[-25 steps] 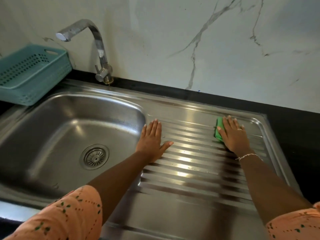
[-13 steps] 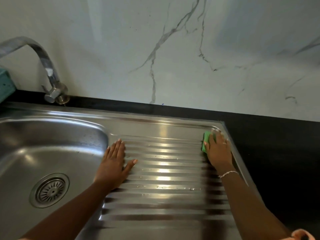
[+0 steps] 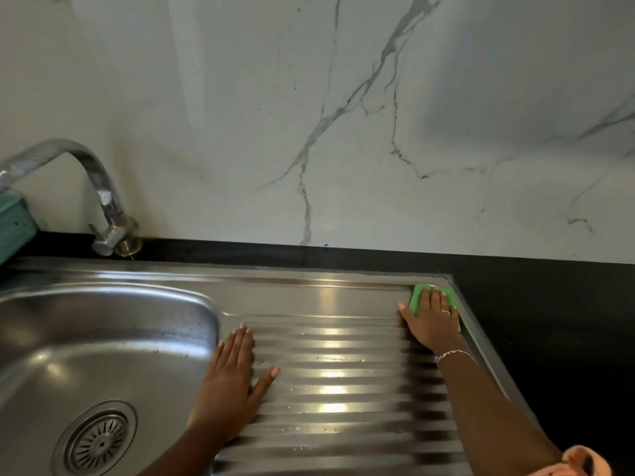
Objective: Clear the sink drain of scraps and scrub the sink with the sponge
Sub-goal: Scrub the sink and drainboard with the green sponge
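The green sponge (image 3: 416, 297) lies in the far corner of the drainboard (image 3: 343, 359), at 3 o'clock, pressed under the flat right hand (image 3: 431, 322). The left hand (image 3: 229, 384) rests flat, fingers straight, beside the sink bowl (image 3: 103, 341); the drain (image 3: 98, 441) sits at 7 o'clock.

A white marble-look wall (image 3: 343, 97) with grey veins rises behind a black surface (image 3: 549, 321). A teal basket (image 3: 13, 225) sits at the left edge, beside a curved chrome tap (image 3: 103, 187).

The green sponge (image 3: 416, 297) lies flat beneath the right fingers (image 3: 434, 300) in the steel sink's (image 3: 103, 338) far drainboard corner. The round slotted drain (image 3: 99, 441) sits left of the left fingers (image 3: 240, 341).
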`<move>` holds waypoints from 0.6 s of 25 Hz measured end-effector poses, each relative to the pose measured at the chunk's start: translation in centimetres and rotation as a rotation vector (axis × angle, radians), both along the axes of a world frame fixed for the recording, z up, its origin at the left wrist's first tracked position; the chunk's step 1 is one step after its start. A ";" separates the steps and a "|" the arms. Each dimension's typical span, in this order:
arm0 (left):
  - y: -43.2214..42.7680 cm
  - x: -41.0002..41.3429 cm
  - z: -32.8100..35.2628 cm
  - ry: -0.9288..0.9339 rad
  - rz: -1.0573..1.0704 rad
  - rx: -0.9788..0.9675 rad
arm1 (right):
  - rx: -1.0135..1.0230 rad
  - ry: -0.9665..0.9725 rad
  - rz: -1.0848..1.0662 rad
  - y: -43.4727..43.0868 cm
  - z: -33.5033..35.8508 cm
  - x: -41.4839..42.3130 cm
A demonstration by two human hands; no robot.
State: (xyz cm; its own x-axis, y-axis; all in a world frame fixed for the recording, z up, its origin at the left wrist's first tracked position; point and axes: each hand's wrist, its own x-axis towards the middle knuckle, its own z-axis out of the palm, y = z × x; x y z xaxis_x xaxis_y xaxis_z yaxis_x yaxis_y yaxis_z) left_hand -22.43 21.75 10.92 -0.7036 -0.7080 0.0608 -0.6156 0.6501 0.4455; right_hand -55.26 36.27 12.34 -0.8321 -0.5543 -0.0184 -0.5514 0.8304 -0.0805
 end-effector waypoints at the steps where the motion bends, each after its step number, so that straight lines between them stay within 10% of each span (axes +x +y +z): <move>1: 0.0 0.0 0.0 0.001 0.000 -0.004 | 0.009 0.010 -0.013 -0.2 0.0 0.2; 15: -0.2 0.2 0.8 0.069 0.018 0.161 | -0.026 0.013 0.059 -8.9 -0.1 10.7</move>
State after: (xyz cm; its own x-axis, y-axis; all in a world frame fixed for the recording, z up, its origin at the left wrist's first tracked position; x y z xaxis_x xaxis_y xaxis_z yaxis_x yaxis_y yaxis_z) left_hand -22.20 21.51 11.75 -0.6886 -0.7251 -0.0071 -0.5913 0.5558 0.5843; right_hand -44.55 27.36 12.27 -0.7979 -0.6027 0.0073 -0.6006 0.7940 -0.0942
